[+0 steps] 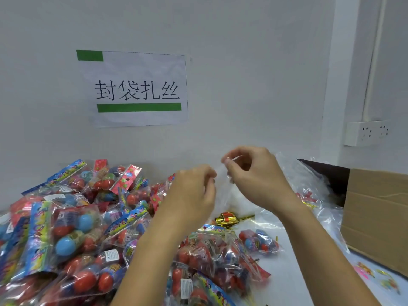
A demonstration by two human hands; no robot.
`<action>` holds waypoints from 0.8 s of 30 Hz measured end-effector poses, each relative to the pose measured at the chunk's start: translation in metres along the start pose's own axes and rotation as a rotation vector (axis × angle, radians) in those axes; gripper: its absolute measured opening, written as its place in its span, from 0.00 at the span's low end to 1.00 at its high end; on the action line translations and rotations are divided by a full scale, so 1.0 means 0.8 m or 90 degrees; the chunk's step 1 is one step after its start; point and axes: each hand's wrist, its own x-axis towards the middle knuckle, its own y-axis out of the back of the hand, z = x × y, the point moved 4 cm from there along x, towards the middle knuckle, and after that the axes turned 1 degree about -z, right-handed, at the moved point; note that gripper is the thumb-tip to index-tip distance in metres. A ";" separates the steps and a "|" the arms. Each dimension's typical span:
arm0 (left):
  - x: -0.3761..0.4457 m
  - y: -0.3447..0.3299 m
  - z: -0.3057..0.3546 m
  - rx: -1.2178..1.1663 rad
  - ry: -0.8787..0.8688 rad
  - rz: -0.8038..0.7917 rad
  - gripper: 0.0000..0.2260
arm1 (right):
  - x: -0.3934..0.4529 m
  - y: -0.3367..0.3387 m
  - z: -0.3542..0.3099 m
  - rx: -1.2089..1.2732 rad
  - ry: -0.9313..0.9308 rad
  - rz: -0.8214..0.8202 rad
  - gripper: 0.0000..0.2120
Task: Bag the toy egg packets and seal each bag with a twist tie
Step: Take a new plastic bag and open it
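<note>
A big heap of toy egg packets (72, 219), clear sleeves with red and blue eggs and colourful header cards, covers the left and middle of the white table (293, 272). Both hands are raised above the table near the wall. My left hand (194, 193) and my right hand (254, 175) each pinch the top edge of a thin clear plastic bag (223, 191) that hangs between them; the bag looks empty. A bundle of gold twist ties (227, 218) lies on the table right under the bag. One small egg packet (258, 240) lies apart at the right.
An open cardboard box (375, 213) stands at the right, with crumpled clear bags (309, 180) spilling beside it. A paper sign (136, 89) hangs on the wall, and a power socket (366, 133) sits at the far right.
</note>
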 end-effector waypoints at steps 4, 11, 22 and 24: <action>-0.005 -0.025 -0.007 -0.017 0.045 -0.107 0.10 | -0.002 -0.008 -0.008 0.050 0.027 -0.006 0.06; -0.005 -0.010 -0.038 -0.130 0.235 0.043 0.21 | -0.002 0.004 -0.011 0.234 0.020 -0.079 0.08; -0.011 0.014 -0.067 -0.324 0.285 0.235 0.09 | 0.006 0.025 0.030 -0.057 -0.084 -0.024 0.09; -0.010 0.017 -0.062 -0.268 0.255 0.282 0.08 | 0.006 0.021 0.030 -0.125 -0.076 -0.010 0.06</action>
